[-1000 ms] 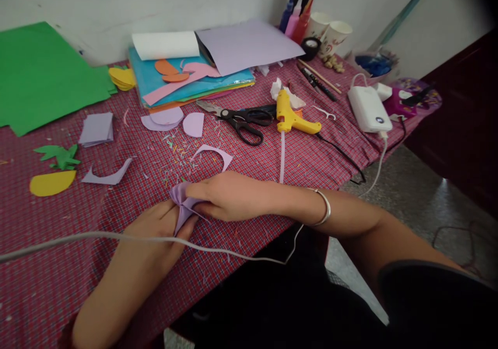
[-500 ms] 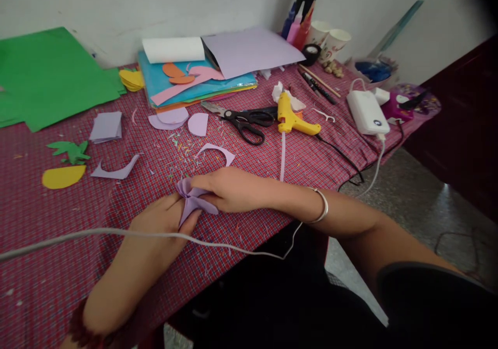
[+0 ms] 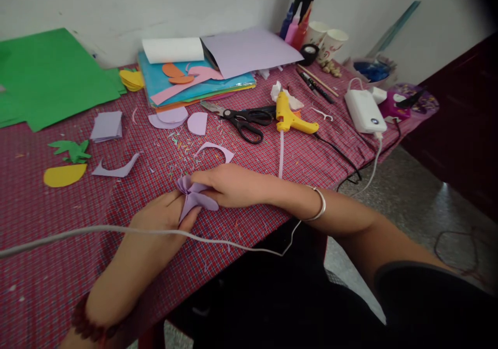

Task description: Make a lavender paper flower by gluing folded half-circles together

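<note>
Both hands meet near the front edge of a table covered with a red checked cloth (image 3: 46,219). My left hand (image 3: 163,219) and my right hand (image 3: 229,185) pinch a small folded lilac paper piece (image 3: 193,197) between their fingertips, its pleats fanning out at the top. A silver bangle sits on my right wrist. A grey cable (image 3: 116,231) runs across in front of my left hand.
Black scissors (image 3: 245,118) and a yellow glue gun (image 3: 291,118) lie beyond my hands. Lilac scraps (image 3: 213,149), a stack of coloured paper (image 3: 194,82), green sheets (image 3: 50,77), a yellow cut-out (image 3: 64,174), a white power bank (image 3: 364,111), cups (image 3: 330,40) and bottles stand further back.
The lilac piece has been folded tighter and turned, its pleats now fanned upward. Both hands stay in about the same place; the camera view shifted slightly.
</note>
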`<state>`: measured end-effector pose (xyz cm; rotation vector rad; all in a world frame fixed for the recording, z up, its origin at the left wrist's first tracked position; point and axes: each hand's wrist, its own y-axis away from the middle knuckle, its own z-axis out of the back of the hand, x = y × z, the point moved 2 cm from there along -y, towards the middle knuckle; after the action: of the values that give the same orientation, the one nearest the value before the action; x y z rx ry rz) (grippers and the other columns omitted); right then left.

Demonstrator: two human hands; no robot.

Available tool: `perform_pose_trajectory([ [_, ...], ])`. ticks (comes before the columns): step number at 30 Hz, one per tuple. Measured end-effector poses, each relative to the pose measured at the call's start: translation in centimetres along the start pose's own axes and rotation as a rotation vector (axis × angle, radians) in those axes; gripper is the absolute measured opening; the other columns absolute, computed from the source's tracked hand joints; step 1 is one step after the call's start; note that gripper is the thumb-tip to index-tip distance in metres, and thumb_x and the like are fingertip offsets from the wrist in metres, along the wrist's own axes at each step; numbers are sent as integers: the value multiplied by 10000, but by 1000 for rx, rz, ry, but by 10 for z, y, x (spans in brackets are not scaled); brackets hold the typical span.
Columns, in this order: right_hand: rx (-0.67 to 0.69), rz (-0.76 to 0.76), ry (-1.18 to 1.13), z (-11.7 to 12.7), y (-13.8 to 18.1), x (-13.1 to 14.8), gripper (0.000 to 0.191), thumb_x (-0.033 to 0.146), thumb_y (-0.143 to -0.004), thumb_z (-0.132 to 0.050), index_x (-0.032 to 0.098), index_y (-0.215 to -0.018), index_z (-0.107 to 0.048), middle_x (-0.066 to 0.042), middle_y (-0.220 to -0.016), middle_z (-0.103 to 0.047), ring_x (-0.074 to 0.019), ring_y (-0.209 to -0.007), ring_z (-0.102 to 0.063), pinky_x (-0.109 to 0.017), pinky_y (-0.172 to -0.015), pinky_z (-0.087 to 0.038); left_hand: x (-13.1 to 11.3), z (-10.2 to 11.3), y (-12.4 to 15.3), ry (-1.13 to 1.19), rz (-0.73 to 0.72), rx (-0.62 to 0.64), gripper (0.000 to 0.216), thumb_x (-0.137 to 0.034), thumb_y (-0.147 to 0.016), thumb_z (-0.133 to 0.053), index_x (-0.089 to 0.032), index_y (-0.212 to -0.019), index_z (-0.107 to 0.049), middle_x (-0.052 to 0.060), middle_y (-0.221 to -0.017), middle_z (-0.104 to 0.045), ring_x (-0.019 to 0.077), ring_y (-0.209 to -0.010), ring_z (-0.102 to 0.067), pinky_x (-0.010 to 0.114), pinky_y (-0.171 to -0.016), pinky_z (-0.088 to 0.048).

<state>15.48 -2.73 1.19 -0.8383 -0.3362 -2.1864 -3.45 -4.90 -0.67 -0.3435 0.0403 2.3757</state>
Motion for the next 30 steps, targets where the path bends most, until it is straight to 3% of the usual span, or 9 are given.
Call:
perform_pose_trajectory([
  [12, -55, -15, -20, 0, 2, -7, 91, 184, -904, -498, 156, -973, -551, -16, -822, -609, -121, -713, -527, -235, -676, -359, -5, 3, -2, -45, -14, 23, 295, -364, -965, -367, -188, -930, -600, 91, -899, -658, 252, -838, -639, 421, -777, -539],
  [17, -66, -31, -37, -3, 1, -11, 89, 153, -864, -519, 150, -951, -536, 7, -767, -570, -108, -677, -501, -229, -664, -343, -8, 7, -4, -8, 32, 5, 233, -339, -926, -422, -193, -869, -594, 77, -819, -639, 242, -750, -626, 395, -708, -527],
  [30, -77, -36, -22, -6, 0, -14, 72, 166, -849, -510, 163, -921, -513, 5, -759, -558, -114, -668, -492, -230, -649, -327, -7, 5, -3, -70, 3, -8, 248, -349, -949, -422, -187, -892, -600, 69, -834, -640, 236, -771, -632, 373, -712, -522],
])
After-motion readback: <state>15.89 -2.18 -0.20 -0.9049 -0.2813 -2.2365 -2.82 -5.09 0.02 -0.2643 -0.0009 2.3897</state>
